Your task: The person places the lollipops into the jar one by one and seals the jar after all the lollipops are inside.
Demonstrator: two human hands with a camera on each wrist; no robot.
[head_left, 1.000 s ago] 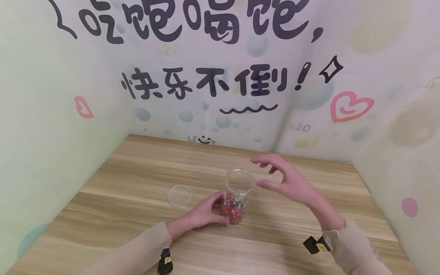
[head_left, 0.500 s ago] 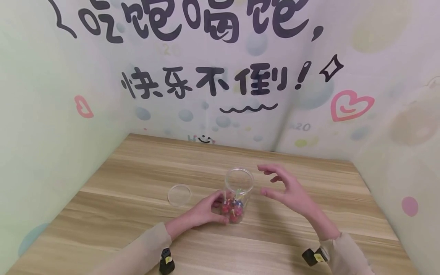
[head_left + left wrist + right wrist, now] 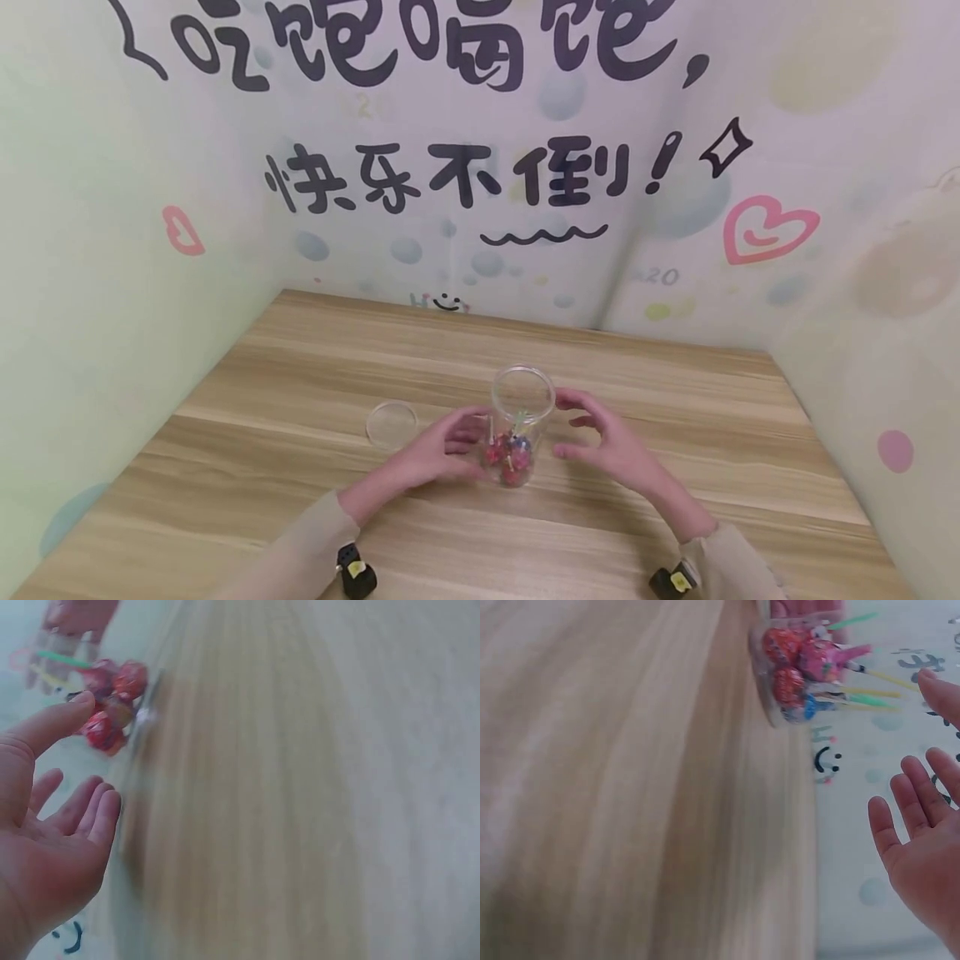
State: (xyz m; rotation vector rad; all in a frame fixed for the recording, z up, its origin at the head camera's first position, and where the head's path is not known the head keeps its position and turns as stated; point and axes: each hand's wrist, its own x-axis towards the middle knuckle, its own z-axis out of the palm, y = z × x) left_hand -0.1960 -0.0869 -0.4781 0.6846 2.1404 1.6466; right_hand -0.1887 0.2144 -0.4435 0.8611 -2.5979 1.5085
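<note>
A clear plastic jar [image 3: 522, 367] stands upright and uncovered on the table, with several wrapped lollipops [image 3: 517, 454] at its bottom. Just left of the jar is my left hand [image 3: 435, 450], fingers loosely bent and thumb spread; the left wrist view shows its palm facing the lollipops [image 3: 112, 705] with nothing held. My right hand [image 3: 611, 446] hovers at the jar's right side, its index fingertip close to the rim; whether it touches cannot be told. In the right wrist view that hand [image 3: 930, 840] holds nothing and the lollipops [image 3: 791, 667] lie beyond it.
A round clear lid [image 3: 392, 426] lies flat on the wooden table [image 3: 337, 367], left of the jar. Printed wall sheets [image 3: 450, 250] enclose the table at the back and both sides. Black wrist cameras [image 3: 356, 573] sit at both sleeves.
My left hand has let go of the jar and drawn slightly left. The right hand first drew back rightward, then came lower and closer to the jar. The jar stayed in place.
</note>
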